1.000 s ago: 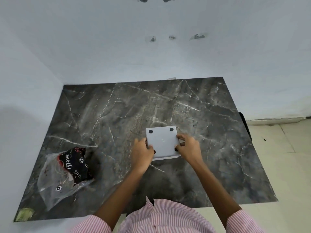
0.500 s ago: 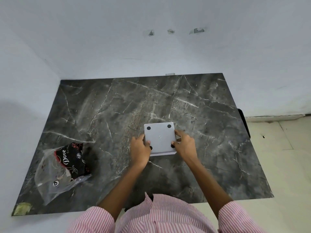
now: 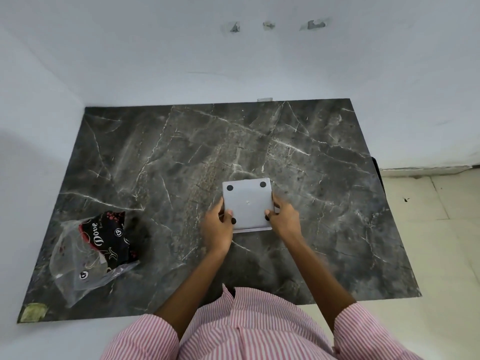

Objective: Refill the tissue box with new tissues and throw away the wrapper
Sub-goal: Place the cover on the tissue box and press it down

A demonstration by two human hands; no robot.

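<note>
We clamp our left hand (image 3: pixel 217 227) and right hand (image 3: pixel 284 219) on the upturned tissue box (image 3: pixel 248 203) mid-table (image 3: pixel 337 229); stiff, light, probably smooth, best gripped by its side edges. Farther left lies the crinkly wrapper (image 3: pixel 91 253).

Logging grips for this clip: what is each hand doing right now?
Left hand: closed on the left edge of the upside-down tissue box.
Right hand: closed on the box's right edge.
</note>
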